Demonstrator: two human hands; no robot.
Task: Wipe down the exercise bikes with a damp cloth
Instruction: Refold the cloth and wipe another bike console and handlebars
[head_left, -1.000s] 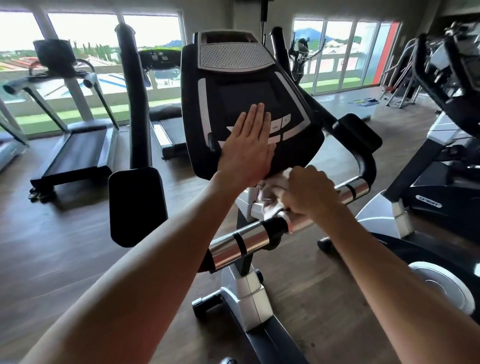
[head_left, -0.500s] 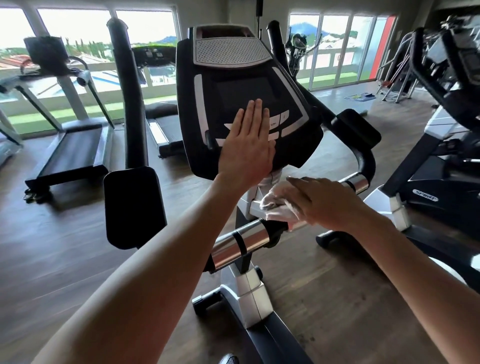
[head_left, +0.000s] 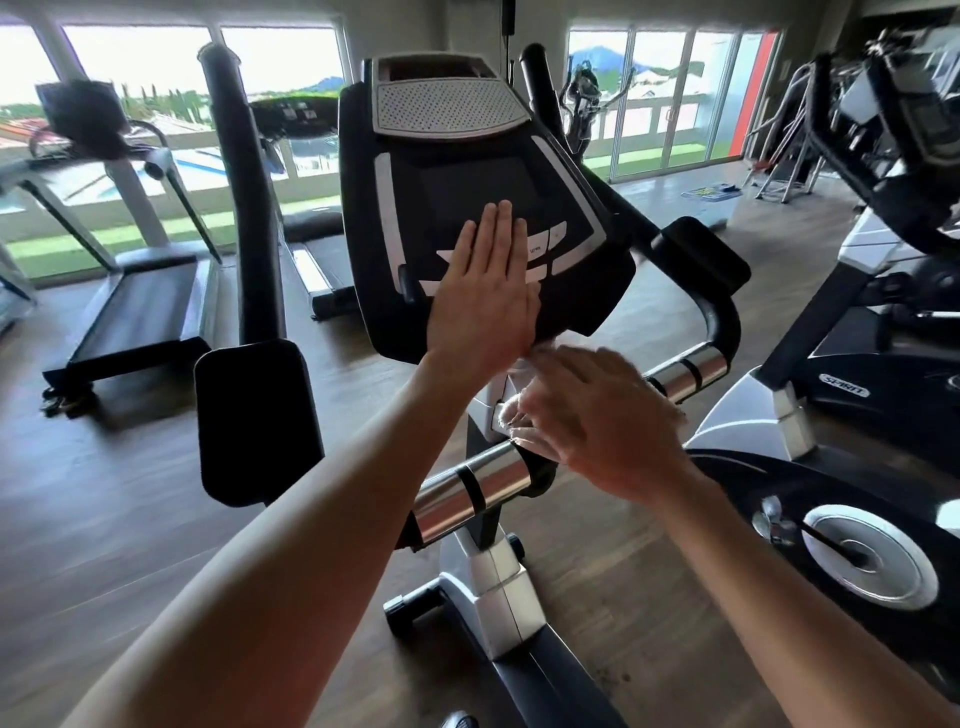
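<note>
An exercise bike stands right in front of me, its black console (head_left: 483, 171) tilted toward me. My left hand (head_left: 485, 301) lies flat on the lower part of the console with straight fingers, holding nothing. My right hand (head_left: 597, 415), blurred, presses a white cloth (head_left: 511, 415) against the grey post just under the console, between the two chrome handlebar grips (head_left: 467, 488). Most of the cloth is hidden under that hand. The bike's grey stem (head_left: 498, 587) runs down to the floor.
Two treadmills (head_left: 140, 301) stand at the back left by the windows. A second bike marked SPIRIT (head_left: 852, 384) and its flywheel cover (head_left: 872, 561) are close on the right. A black padded arm (head_left: 254, 415) hangs at the left. The floor is wood.
My right hand went from gripping the handlebar centre to lying flatter over the cloth, and has slid left onto the post. My left hand has stayed flat on the console.
</note>
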